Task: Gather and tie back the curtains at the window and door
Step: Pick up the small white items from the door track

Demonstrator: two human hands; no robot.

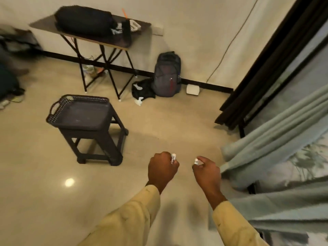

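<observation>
Above the floor (53, 201), the left hand (162, 167) is fisted round a white printed piece (173, 158). The right hand (206, 170) pinches a smaller white piece (196, 161), probably a tie-back fastener held ready. Just right of it, the pale green curtain (266, 139) hangs ungathered.

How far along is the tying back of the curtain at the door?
Nothing looks done: the pale green curtain by the dark door frame hangs loose, untied. In hand: the left hand grips a small white labelled piece, the right hand pinches another white piece. Left: gathering and tying it.
</observation>
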